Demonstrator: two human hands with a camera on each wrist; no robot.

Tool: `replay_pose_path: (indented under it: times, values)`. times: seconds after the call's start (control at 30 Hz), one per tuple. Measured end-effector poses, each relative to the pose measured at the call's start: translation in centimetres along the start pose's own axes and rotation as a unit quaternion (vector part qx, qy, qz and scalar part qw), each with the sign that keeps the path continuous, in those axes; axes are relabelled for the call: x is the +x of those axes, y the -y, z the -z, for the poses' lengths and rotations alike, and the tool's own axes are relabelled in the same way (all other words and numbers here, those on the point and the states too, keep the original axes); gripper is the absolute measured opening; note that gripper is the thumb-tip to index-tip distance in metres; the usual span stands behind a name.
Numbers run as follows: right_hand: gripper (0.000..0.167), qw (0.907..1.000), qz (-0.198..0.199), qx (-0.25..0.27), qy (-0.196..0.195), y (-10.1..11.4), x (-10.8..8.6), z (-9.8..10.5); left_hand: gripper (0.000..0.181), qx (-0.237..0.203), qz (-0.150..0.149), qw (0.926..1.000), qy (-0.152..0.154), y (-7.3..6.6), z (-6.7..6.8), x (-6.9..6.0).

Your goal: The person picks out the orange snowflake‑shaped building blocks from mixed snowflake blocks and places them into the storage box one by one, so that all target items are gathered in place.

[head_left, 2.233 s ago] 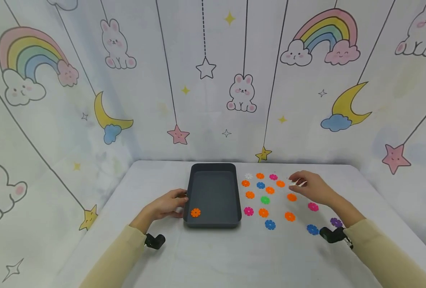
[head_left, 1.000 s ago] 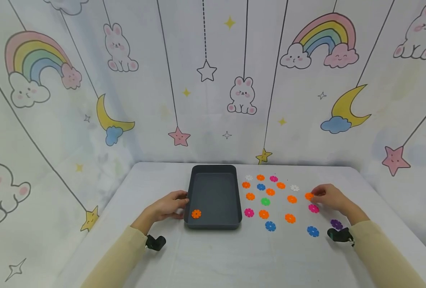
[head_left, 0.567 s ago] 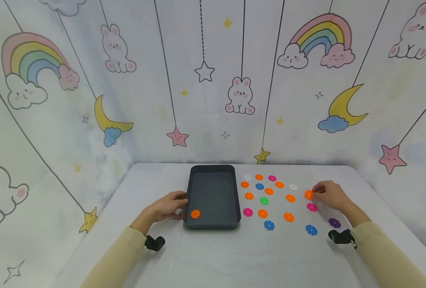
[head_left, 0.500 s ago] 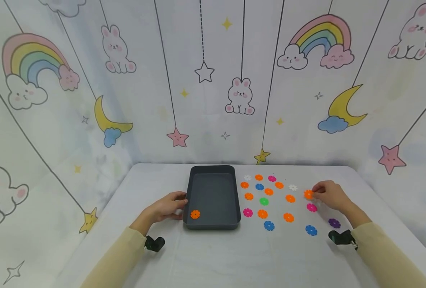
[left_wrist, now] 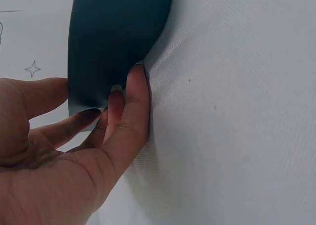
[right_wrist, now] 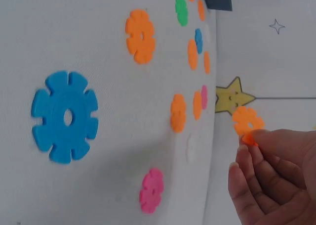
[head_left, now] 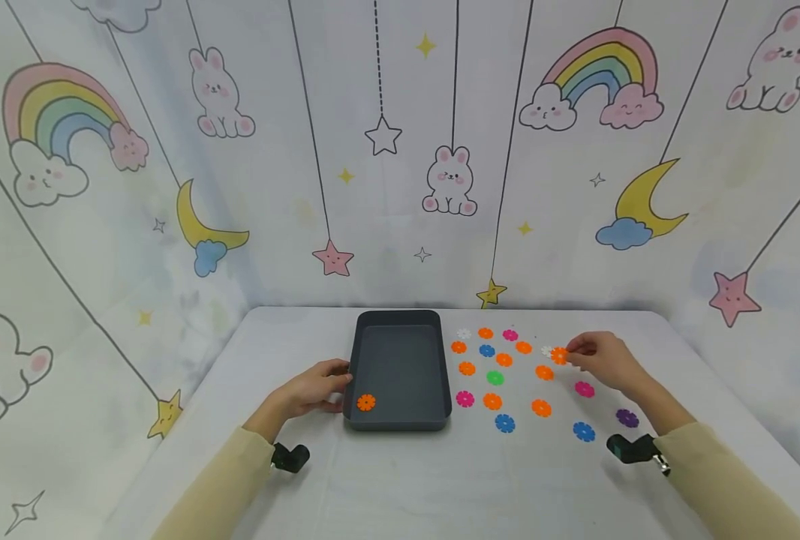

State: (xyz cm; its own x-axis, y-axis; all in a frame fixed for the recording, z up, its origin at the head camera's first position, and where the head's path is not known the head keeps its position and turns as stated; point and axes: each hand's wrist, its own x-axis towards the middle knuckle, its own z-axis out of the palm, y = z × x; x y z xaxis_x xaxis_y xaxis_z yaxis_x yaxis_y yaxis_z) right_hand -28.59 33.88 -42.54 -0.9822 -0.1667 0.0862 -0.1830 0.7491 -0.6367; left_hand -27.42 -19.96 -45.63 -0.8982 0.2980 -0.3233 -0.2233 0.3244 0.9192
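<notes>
In the head view my left hand (head_left: 312, 388) holds the left side of a dark grey tray (head_left: 403, 367); one orange notched disc (head_left: 366, 403) lies in its near left corner. The left wrist view shows that hand (left_wrist: 74, 151) with its thumb at the edge of the tray (left_wrist: 116, 32) and its fingers against the outer wall. My right hand (head_left: 606, 364) pinches another orange disc (head_left: 558, 355) above the table, beside a white disc (head_left: 546, 350). From the right wrist, the hand (right_wrist: 281, 170) has the orange disc (right_wrist: 243, 120) between thumb and fingertips.
Right of the tray, several flower-shaped discs lie spread out, among them a green one (head_left: 495, 378), a pink one (head_left: 584, 389), a blue one (head_left: 584, 431) and a purple one (head_left: 627, 418). A patterned cloth (head_left: 272, 187) hangs behind the table.
My right hand left the white disc, took hold of an orange disc farther right, and has lifted it and moved it leftward. My left hand has stayed at the tray.
</notes>
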Motion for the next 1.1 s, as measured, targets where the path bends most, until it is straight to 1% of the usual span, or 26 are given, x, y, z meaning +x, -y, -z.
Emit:
replay_pose_path:
  times: [0.2,0.37,0.57,0.77,0.97,1.1]
  values:
    - [0.026,0.9998,0.003,0.021,0.007,1.6,0.4,-0.9,0.049,-0.001,-0.001,1.0,-0.002,0.1,-0.1,0.1]
    - [0.028,0.9993,0.006,0.034,0.016,3.4,0.4,-1.7,0.048,0.001,-0.002,1.0,-0.001,0.2,-0.1,0.2]
    - [0.023,0.9982,0.024,0.051,0.023,6.1,0.2,-2.6,0.048,0.002,-0.001,1.0,0.0,0.0,-0.1,0.1]
    - [0.019,0.9961,0.051,0.064,0.033,8.6,0.2,-3.7,0.047,0.005,0.001,1.0,-0.003,-0.2,-0.1,-0.1]
    - [0.014,0.9922,0.074,0.084,0.055,10.6,0.5,-5.2,0.047,0.007,-0.001,1.0,-0.001,0.0,0.0,0.1]
    - [0.012,0.9902,0.083,0.091,0.066,11.7,0.6,-6.5,0.047,0.008,0.001,1.0,-0.002,0.0,0.0,0.1]
